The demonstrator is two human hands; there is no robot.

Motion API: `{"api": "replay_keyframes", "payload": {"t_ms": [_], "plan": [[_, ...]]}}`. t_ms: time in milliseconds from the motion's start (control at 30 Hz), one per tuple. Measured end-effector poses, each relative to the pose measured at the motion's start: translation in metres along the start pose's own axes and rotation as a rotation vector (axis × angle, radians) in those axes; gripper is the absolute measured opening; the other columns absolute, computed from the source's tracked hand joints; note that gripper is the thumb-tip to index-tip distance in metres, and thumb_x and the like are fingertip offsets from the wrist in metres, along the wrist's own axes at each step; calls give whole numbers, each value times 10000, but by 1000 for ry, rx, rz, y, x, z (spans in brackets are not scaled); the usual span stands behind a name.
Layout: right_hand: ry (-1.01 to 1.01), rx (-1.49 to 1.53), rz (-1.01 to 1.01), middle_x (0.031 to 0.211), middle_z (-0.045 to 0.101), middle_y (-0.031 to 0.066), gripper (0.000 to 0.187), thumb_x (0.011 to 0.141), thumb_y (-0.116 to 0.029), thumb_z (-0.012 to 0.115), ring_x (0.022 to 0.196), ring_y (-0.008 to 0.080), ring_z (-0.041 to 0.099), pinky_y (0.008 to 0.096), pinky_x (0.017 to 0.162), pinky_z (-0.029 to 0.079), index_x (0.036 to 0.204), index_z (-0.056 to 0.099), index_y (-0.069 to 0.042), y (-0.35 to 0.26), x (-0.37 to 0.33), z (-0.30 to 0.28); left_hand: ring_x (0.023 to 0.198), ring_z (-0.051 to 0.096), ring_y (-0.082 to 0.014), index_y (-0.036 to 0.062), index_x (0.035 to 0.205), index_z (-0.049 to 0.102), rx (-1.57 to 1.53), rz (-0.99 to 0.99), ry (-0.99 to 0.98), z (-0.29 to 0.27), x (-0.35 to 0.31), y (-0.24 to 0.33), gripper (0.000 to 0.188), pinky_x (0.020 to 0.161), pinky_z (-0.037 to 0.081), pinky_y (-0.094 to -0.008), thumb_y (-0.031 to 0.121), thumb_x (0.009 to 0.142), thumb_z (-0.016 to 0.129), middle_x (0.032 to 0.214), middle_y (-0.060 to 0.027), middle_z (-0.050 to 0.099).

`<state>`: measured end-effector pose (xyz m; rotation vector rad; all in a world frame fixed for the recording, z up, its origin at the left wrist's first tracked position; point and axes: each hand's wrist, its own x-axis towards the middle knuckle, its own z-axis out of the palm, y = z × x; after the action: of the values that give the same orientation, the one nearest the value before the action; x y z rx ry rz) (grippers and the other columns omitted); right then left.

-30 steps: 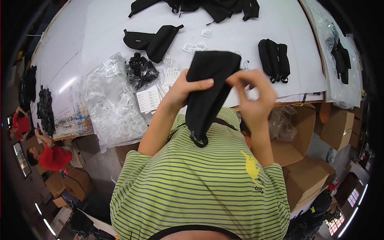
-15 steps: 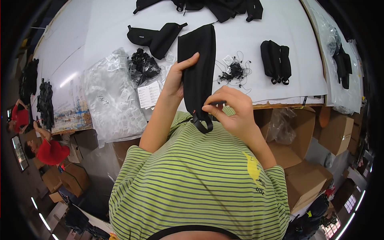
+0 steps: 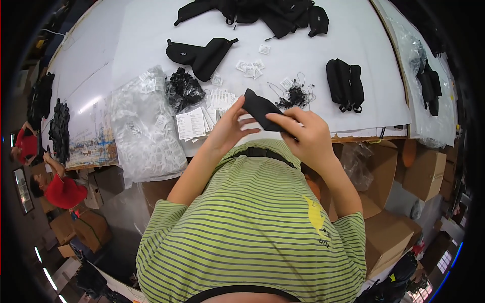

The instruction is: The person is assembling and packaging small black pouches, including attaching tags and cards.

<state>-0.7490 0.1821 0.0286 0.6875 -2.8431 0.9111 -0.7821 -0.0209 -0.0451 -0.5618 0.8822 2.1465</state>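
Note:
Between my hands, above the table's near edge, is a black fabric pouch (image 3: 260,108), tilted so that it looks short. My left hand (image 3: 227,132) has its thumb against the pouch's left end, its other fingers curled below. My right hand (image 3: 307,135) grips the right end, fingers over the top; its thumb is hidden. Just beyond the pouch lies a tangle of black cords (image 3: 297,96) with small tags. White printed cards (image 3: 191,124) are stacked beside my left hand, near a bundle of black pieces in clear plastic (image 3: 183,90).
More black pouches (image 3: 202,54) lie on the white table (image 3: 146,30), with a heap (image 3: 278,15) at the far side and a few (image 3: 345,83) at right. A clear bag of labels (image 3: 146,131) is at left. Cardboard boxes (image 3: 386,227) stand below right. Two people in red (image 3: 65,192) are far left.
The pouch has swung from hanging lengthwise to a tilted, foreshortened position nearer the table edge. My right hand has moved onto its right end; small white labels beyond it now show.

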Motion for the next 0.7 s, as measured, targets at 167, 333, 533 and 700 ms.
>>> {"api": "replay_keyframes", "payload": {"t_ms": [167,333,533,700], "plan": [[177,551,190,858,594,80,254,761,49,592,752,189,586,243,681,446,989,588,-62,13,-11,-1,1072,493,-188,38,1126,548,645,870,161,-13,2,-8,378,902,414,-304,149,794,692,1086,-37,561],[20,680,365,839,591,80,196,784,-46,640,728,189,568,266,675,439,965,572,-20,14,-23,9,914,563,-116,53,1104,585,798,696,-111,-7,-16,4,387,834,427,-214,-16,741,697,1008,-31,594],[68,184,204,758,509,104,214,760,-141,685,740,284,498,337,641,411,800,542,13,28,-28,14,826,544,-96,32,958,643,1080,560,-151,-8,-19,4,239,751,420,-218,22,732,721,871,-6,593],[169,-1,35,781,484,91,259,671,-105,722,743,289,479,354,646,404,792,508,-23,23,-29,20,823,552,-95,33,946,644,1059,549,-171,-3,-21,6,227,749,427,-222,22,732,719,873,-8,606]]}}
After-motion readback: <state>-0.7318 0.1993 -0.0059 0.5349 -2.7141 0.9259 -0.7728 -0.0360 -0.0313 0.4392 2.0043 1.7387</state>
